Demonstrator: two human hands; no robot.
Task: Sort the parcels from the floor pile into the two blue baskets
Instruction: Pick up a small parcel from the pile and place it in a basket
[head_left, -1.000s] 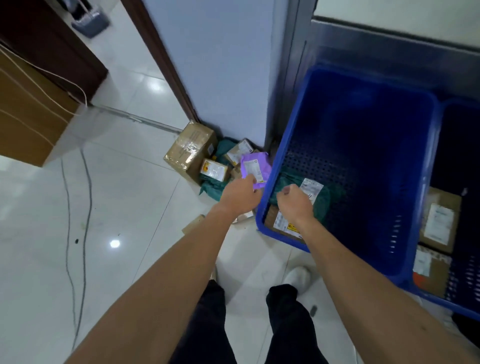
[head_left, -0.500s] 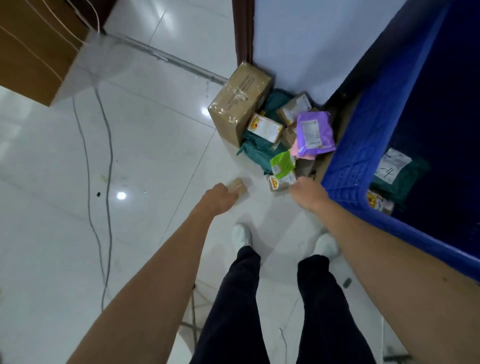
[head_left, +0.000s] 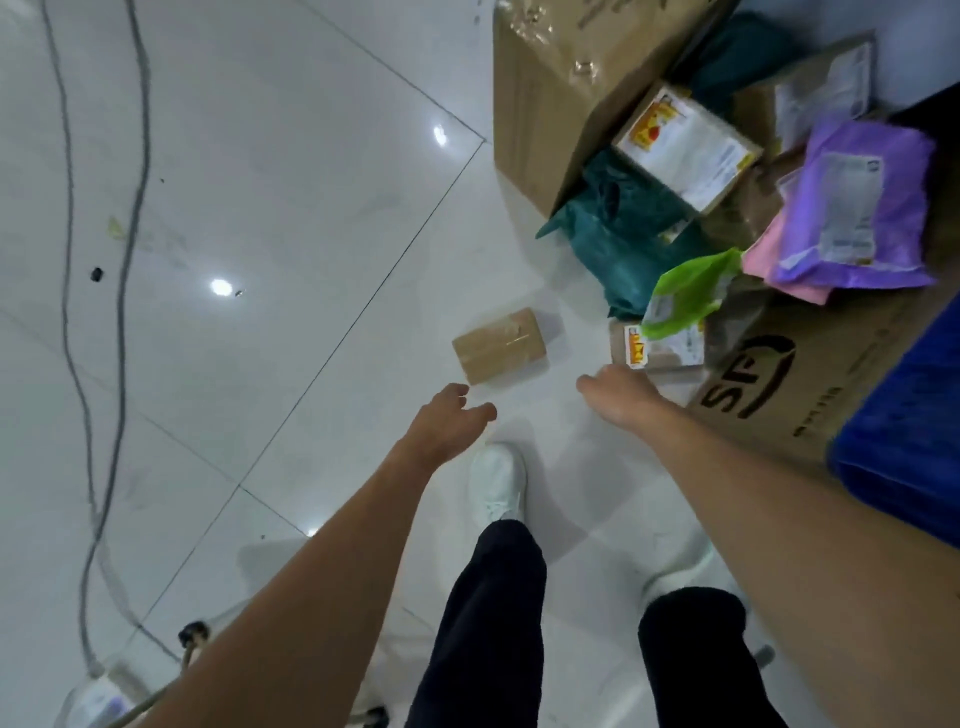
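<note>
At frame centre, the left hand (head_left: 448, 422), fingers apart, hovers by the brown box (head_left: 500, 345), which it likely needs to grasp next; the right hand (head_left: 619, 396) hides its fingers.

Bare forearms (head_left: 322, 571), dark trousers (head_left: 483, 623), white shoes (head_left: 496, 480) that look laced.

floor (head_left: 270, 171) was glossy white tile with thin dark joints running diagonally. two grey cables (head_left: 123, 332) trailed down its left side to a blurred white object (head_left: 96, 696) at the lower left. two bright light reflections (head_left: 221, 287) showed on the tiles; a small dark speck (head_left: 96, 274) lay between the cables
</note>
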